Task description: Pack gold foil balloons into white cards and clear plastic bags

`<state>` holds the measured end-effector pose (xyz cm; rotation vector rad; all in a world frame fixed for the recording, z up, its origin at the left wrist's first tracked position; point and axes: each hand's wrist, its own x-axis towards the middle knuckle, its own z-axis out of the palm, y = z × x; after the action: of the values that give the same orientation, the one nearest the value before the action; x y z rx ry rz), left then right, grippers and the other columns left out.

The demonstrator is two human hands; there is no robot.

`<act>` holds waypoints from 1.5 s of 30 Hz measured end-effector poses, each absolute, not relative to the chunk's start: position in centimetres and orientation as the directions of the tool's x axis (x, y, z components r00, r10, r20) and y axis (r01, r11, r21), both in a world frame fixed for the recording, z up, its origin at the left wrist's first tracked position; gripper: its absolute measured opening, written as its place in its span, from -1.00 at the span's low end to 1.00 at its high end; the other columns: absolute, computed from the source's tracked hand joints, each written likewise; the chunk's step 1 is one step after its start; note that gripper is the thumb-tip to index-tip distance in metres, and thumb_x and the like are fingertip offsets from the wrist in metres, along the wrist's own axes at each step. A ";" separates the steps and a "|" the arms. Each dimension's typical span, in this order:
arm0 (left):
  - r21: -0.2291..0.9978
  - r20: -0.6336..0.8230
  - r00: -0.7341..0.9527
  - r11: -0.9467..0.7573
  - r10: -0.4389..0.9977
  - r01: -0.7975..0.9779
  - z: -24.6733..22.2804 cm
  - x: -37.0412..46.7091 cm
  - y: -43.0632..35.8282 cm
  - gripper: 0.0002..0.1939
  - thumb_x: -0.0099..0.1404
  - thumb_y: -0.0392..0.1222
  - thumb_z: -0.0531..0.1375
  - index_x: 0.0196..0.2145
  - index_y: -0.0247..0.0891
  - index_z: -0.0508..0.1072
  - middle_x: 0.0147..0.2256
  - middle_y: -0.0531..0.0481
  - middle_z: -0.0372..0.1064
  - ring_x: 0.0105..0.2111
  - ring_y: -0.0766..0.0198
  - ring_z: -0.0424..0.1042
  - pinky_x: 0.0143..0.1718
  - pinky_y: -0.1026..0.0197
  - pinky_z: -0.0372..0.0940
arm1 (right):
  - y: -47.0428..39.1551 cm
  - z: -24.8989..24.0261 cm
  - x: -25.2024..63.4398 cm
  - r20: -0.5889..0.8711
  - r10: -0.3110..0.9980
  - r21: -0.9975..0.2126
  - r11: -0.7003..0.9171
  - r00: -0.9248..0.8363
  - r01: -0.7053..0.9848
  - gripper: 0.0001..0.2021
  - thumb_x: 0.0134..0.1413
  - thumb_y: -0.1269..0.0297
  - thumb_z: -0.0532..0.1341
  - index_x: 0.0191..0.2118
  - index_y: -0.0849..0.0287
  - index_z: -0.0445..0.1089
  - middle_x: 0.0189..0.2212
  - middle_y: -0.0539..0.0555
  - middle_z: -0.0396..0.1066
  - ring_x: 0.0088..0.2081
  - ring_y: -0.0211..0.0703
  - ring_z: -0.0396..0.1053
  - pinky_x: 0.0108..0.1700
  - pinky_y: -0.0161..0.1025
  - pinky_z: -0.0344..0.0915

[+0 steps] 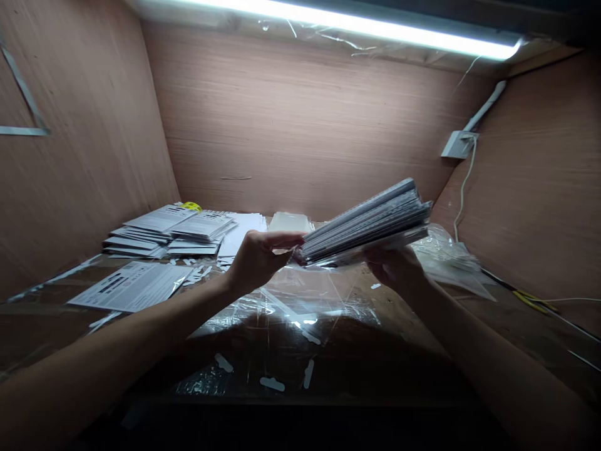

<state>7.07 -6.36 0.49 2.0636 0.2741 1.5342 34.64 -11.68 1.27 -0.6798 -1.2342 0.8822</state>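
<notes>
A thick stack of thin grey packets (366, 225), with clear plastic along its underside, hangs tilted above the table, its right end higher. My left hand (263, 254) pinches the lower left end between thumb and fingers. Beneath the right part, my right hand (394, 266) supports the stack, its fingers partly hidden under it. Several piles of printed white cards (159, 219) lie at the back left, and one printed card (131, 286) rests in front of them.
Small white hang-tab pieces (272, 383) are scattered on the table (375, 363). Clear plastic bags (446, 254) lie at the right, near yellow-handled scissors (533, 302). White sheets (244, 228) and a yellow roll (191, 205) are at the back. Wooden panels (300, 125) enclose the table.
</notes>
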 end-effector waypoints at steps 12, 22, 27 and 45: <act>0.560 0.823 0.286 -0.784 0.490 -0.268 0.8 7.9 -7.4 -0.40 -0.04 -0.24 0.55 -0.01 -0.34 0.57 -0.11 -0.20 0.61 -0.11 0.09 0.62 0.07 0.04 0.52 | -11.6 0.8 33.5 0.556 0.821 -0.799 0.571 0.133 -0.189 -0.52 -0.57 0.35 0.62 -0.37 0.04 0.49 -0.39 -0.08 0.56 -0.26 -0.05 0.54 -0.09 -0.04 0.56; 0.543 0.832 0.303 -0.794 0.465 -0.272 1.5 8.0 -8.5 -0.63 0.01 -0.26 0.52 -0.23 -0.28 0.52 -0.32 -0.04 0.57 -0.30 0.26 0.57 -0.15 0.17 0.55 | -12.3 0.5 35.3 0.556 0.816 -0.827 0.562 -0.157 -0.009 -0.64 -0.30 0.37 0.58 -0.27 0.01 0.58 -0.26 -0.06 0.60 -0.17 -0.05 0.53 0.02 0.00 0.53; 0.532 0.843 0.275 -0.792 0.462 -0.299 1.7 7.9 -8.1 -0.54 -0.04 -0.28 0.54 -0.17 -0.34 0.55 -0.26 -0.11 0.59 -0.25 0.20 0.59 -0.10 0.16 0.56 | -12.2 0.6 34.6 0.593 0.802 -0.803 0.581 -0.074 -0.131 -0.60 -0.37 0.41 0.59 -0.29 -0.02 0.57 -0.31 -0.10 0.58 -0.22 -0.09 0.53 -0.04 -0.05 0.55; 0.311 0.910 0.322 -0.944 0.262 -0.109 1.7 7.0 -8.2 -0.51 0.05 -0.23 0.52 -0.05 -0.28 0.57 -0.11 -0.16 0.61 -0.13 0.14 0.63 0.03 0.14 0.54 | -10.1 -0.6 37.1 0.484 0.873 -0.870 0.488 0.057 -0.075 -0.66 -0.32 0.10 0.55 -0.38 -0.02 0.46 -0.43 -0.06 0.55 -0.13 0.11 0.54 -0.16 0.08 0.56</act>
<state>7.03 -8.18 1.69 2.2773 0.1369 1.6582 37.12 -10.06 -0.61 -0.7871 -1.3186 0.8448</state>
